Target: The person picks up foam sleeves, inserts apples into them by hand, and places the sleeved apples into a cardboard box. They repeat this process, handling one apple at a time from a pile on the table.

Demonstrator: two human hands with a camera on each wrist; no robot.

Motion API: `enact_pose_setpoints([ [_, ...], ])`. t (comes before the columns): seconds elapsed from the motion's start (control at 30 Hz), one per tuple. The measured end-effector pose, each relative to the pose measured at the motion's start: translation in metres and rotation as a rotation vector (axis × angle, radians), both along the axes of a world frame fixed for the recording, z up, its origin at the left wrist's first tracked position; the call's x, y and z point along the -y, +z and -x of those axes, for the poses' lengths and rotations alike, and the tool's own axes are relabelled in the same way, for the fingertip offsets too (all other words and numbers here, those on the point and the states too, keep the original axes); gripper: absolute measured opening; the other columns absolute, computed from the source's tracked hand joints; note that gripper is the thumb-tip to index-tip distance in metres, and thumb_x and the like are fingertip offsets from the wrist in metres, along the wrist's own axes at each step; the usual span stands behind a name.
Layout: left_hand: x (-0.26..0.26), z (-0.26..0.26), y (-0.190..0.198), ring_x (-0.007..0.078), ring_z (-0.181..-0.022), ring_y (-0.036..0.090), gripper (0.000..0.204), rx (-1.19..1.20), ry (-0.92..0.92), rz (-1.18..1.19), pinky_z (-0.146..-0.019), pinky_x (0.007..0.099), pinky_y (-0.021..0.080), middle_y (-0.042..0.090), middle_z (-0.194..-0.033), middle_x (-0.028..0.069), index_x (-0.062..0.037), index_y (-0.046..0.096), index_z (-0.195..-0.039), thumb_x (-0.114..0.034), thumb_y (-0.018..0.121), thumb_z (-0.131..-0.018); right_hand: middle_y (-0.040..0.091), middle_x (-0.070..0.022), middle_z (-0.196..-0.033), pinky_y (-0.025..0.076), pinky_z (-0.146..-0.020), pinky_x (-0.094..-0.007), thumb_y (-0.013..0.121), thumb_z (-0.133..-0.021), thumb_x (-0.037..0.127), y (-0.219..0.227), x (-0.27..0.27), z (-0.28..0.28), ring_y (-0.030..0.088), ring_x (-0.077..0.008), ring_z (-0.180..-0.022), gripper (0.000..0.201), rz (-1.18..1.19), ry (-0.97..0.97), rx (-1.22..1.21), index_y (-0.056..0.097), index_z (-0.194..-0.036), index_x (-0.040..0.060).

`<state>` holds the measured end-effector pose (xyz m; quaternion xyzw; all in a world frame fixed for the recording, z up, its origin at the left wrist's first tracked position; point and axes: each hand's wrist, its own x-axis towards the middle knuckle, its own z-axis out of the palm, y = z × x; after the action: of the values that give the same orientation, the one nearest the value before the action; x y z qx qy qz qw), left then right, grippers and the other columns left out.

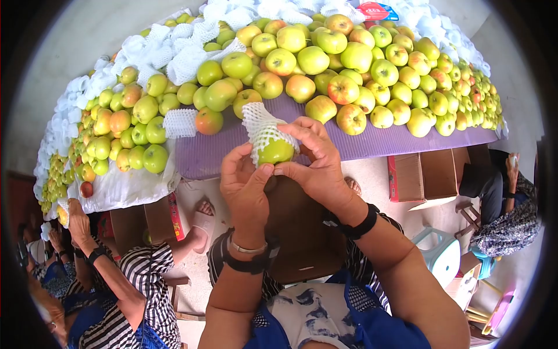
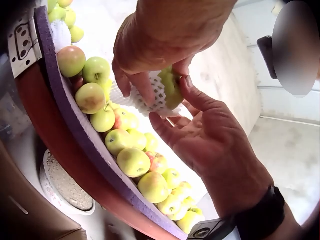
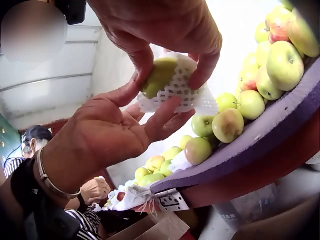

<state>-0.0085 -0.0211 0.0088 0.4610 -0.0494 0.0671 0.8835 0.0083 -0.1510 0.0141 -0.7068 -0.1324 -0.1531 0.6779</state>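
In the head view, a green apple (image 1: 276, 152) sits partly inside a white foam net (image 1: 259, 121), whose loose end stands up above it. My left hand (image 1: 245, 195) holds the left side, thumb at the apple's lower edge. My right hand (image 1: 318, 168) grips the right side, with fingers bent over the net. Seen from the left wrist, my left hand (image 2: 167, 37) comes from above and my right hand (image 2: 212, 137) from below, around the apple (image 2: 171, 89). From the right wrist, the net (image 3: 176, 92) covers one side of the apple (image 3: 159, 77); the other side is bare.
Many apples (image 1: 354, 56) are heaped on a purple-padded table (image 1: 232, 148), with white foam nets (image 1: 154, 49) behind them. Open cardboard boxes (image 1: 423, 174) and a stool (image 1: 439, 256) stand below at the right. Another person (image 1: 136, 291) works at the left.
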Motion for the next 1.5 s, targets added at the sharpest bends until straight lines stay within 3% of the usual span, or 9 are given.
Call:
enact_pose_setpoints([
  [0.1, 0.0, -0.002, -0.007, 0.0186, -0.099, 0.055, 0.038, 0.019, -0.004, -0.014, -0.079, 0.0305, 0.05, 0.053, -0.111, 0.0102, -0.0022, 0.044, -0.115, 0.0, 0.06, -0.081, 0.047, -0.0066, -0.107, 0.045, -0.079, -0.0288, 0.079, -0.058, 0.002, 0.0, 0.0, 0.001, 0.048, -0.0199, -0.099, 0.058, 0.077, -0.04, 0.038, 0.059, -0.112, 0.0095],
  [0.33, -0.009, -0.002, -0.005, 0.0209, -0.099, 0.055, 0.04, -0.045, -0.176, 0.167, -0.079, 0.0312, 0.048, 0.052, -0.111, 0.0111, -0.0068, 0.038, -0.116, -0.003, 0.059, -0.082, 0.048, -0.0107, -0.108, 0.043, -0.085, -0.0331, 0.078, -0.057, 0.003, 0.011, 0.011, -0.005, 0.049, -0.0264, -0.101, 0.057, 0.232, 0.118, 0.123, 0.059, -0.111, 0.0096],
  [0.4, -0.01, -0.002, -0.006, 0.0191, -0.097, 0.055, 0.042, -0.094, -0.2, 0.208, -0.075, 0.0269, 0.047, 0.051, -0.109, 0.0124, -0.0063, 0.034, -0.114, -0.001, 0.06, -0.081, 0.048, -0.012, -0.109, 0.042, -0.087, -0.0342, 0.077, -0.058, 0.004, 0.009, 0.008, -0.002, 0.049, -0.0281, -0.101, 0.057, 0.332, 0.063, 0.17, 0.059, -0.112, 0.0097],
  [0.5, -0.006, 0.0, -0.005, 0.0213, -0.097, 0.055, 0.039, -0.192, -0.185, 0.293, -0.074, 0.0298, 0.048, 0.051, -0.11, 0.0137, -0.0064, 0.034, -0.114, -0.001, 0.057, -0.083, 0.048, -0.0134, -0.109, 0.043, -0.087, -0.0347, 0.076, -0.059, 0.003, 0.005, -0.001, 0.002, 0.049, -0.0294, -0.101, 0.056, 0.419, 0.004, 0.249, 0.058, -0.112, 0.0097],
  [0.73, -0.01, -0.002, 0.0, 0.0263, -0.106, 0.054, 0.042, -0.189, -0.169, 0.312, -0.087, 0.0398, 0.05, 0.051, -0.115, 0.0154, -0.0042, 0.031, -0.121, -0.003, 0.054, -0.085, 0.051, -0.0123, -0.106, 0.046, -0.081, -0.0337, 0.072, -0.063, 0.0, 0.006, 0.003, -0.002, 0.053, -0.0288, -0.097, 0.047, 0.196, 0.048, 0.117, 0.06, -0.107, 0.0093],
  [1.03, 0.0, 0.0, -0.007, 0.0227, -0.109, 0.053, 0.043, -0.195, -0.222, 0.25, -0.089, 0.0396, 0.048, 0.049, -0.122, 0.0122, -0.0013, 0.034, -0.13, -0.008, 0.047, -0.09, 0.058, -0.0112, -0.085, 0.049, -0.065, -0.0334, 0.065, -0.067, -0.001, -0.005, 0.005, -0.007, 0.058, -0.0289, -0.077, 0.02, 0.407, -0.123, 0.361, 0.063, -0.086, 0.0037],
  [1.3, -0.004, -0.002, 0.0, 0.0235, -0.112, 0.05, 0.046, -0.074, -0.196, 0.283, -0.092, 0.0366, 0.043, 0.048, -0.124, 0.012, -0.002, 0.032, -0.132, -0.007, 0.044, -0.088, 0.057, -0.0095, -0.08, 0.048, -0.06, -0.0333, 0.064, -0.066, -0.001, 0.001, -0.009, 0.004, 0.056, -0.0271, -0.072, 0.017, 0.424, -0.064, 0.48, 0.062, -0.082, 0.0048],
  [1.4, -0.004, 0.001, 0.01, 0.0247, -0.114, 0.048, 0.048, -0.099, -0.268, 0.506, -0.097, 0.0377, 0.039, 0.047, -0.124, 0.0129, -0.0007, 0.032, -0.132, -0.01, 0.046, -0.087, 0.056, -0.0095, -0.08, 0.048, -0.061, -0.0332, 0.064, -0.068, 0.0, 0.004, -0.008, 0.004, 0.055, -0.0281, -0.071, 0.015, 0.4, -0.032, 0.451, 0.061, -0.083, 0.0049],
  [1.5, -0.007, -0.004, -0.005, 0.0257, -0.117, 0.046, 0.049, -0.131, -0.171, 0.39, -0.1, 0.0405, 0.035, 0.046, -0.125, 0.0139, 0.0011, 0.033, -0.13, -0.008, 0.049, -0.085, 0.057, -0.0088, -0.084, 0.048, -0.063, -0.0319, 0.065, -0.072, 0.002, 0.014, -0.002, 0.004, 0.056, -0.0253, -0.074, 0.016, 0.359, 0.127, 0.421, 0.06, -0.087, 0.0048],
])
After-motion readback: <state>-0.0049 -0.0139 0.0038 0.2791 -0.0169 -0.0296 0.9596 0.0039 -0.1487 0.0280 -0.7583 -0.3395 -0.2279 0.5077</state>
